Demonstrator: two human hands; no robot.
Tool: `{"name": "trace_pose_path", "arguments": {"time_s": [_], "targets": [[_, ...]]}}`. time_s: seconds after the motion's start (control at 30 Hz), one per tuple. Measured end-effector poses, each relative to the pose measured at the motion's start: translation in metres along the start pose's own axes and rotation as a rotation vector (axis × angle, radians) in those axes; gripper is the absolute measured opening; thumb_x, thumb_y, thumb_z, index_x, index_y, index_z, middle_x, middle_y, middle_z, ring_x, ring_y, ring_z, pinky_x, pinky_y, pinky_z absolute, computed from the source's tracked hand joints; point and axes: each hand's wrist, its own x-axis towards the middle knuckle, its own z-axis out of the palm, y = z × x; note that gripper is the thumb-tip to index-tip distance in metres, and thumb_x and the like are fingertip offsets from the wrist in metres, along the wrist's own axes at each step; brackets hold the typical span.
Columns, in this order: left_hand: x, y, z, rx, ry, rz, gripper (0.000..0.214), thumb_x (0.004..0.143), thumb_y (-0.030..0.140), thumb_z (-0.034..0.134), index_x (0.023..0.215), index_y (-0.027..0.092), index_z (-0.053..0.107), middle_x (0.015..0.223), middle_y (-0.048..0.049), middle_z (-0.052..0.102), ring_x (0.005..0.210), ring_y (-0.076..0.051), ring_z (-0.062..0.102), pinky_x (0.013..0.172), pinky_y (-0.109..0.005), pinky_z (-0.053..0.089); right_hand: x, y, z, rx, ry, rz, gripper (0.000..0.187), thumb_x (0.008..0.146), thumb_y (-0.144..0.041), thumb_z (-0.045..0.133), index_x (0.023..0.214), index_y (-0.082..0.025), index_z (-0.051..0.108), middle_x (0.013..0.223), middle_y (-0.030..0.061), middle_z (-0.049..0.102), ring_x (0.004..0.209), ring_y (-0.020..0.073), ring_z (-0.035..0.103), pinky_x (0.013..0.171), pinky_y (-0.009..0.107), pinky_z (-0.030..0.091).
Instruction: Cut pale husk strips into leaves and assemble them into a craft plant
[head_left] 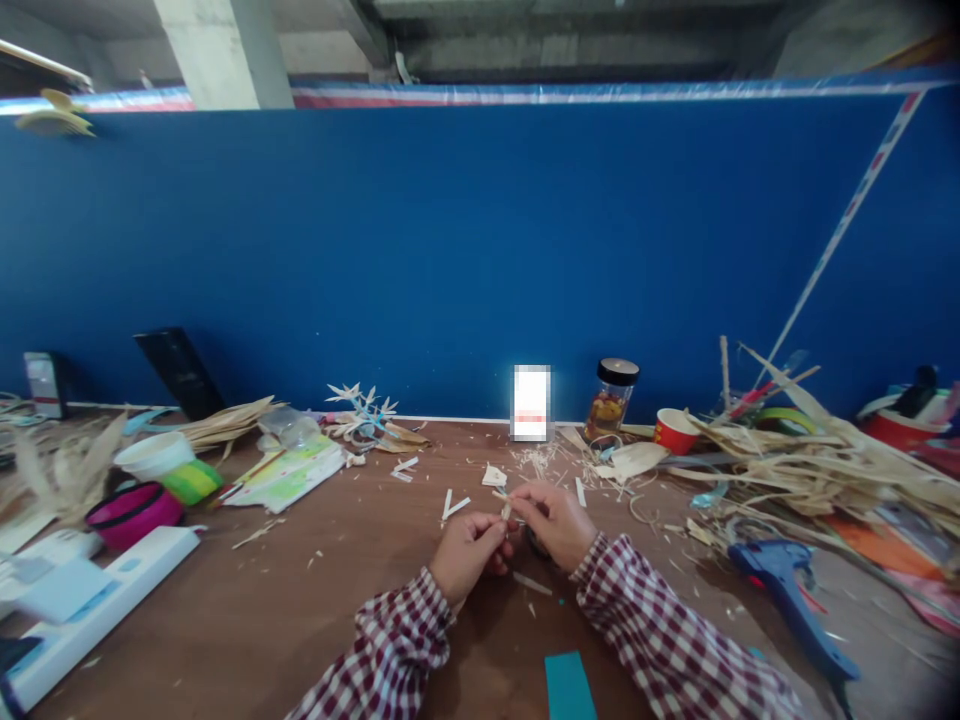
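Over the middle of the brown table, my left hand [471, 552] is closed, pinching a small straw-coloured piece [506, 508] that looks like dried husk. From the other side, the fingertips of my right hand [553, 522] close on the upper end of that same piece. Its exact shape is too small to make out, and my fingers cover part of it. Just beyond the hands lies a small pale scrap [493, 476]. Thin white strips [454, 505] rest to the left of my left hand, and a teal card [570, 685] lies nearer to me.
To the right are a blue glue gun [795, 600], a heap of dried husks [810, 455], a red paper cup [676, 430] and a lidded jar [609, 402]. A white power strip [112, 615] and a magenta container [135, 515] stand left. A blue partition [450, 240] closes the back.
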Motion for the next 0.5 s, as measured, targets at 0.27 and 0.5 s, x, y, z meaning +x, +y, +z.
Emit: {"name": "trace_pose_path", "arguments": {"time_s": [0.27, 0.5], "targets": [[0.002, -0.004, -0.005, 0.005, 0.007, 0.067, 0.028, 0.066, 0.04, 0.061, 0.068, 0.012, 0.061, 0.051, 0.0009, 0.056, 0.039, -0.006, 0.045, 0.042, -0.018, 0.039, -0.004, -0.004, 0.007, 0.064, -0.103, 0.046, 0.019, 0.082, -0.024, 0.045, 0.084, -0.019, 0.063, 0.076, 0.0007, 0.066, 0.07, 0.0148, 0.059, 0.065, 0.025, 0.045], [0.0, 0.0, -0.002, 0.093, 0.031, 0.073, 0.024, 0.068, 0.036, 0.058, 0.063, 0.012, 0.062, 0.044, 0.0012, 0.054, 0.034, -0.006, 0.043, 0.037, -0.017, 0.031, -0.007, -0.002, 0.011, -0.091, -0.089, 0.032, 0.025, 0.084, -0.028, 0.042, 0.085, -0.023, 0.067, 0.073, 0.0004, 0.067, 0.068, 0.0147, 0.06, 0.063, 0.024, 0.044]]}}
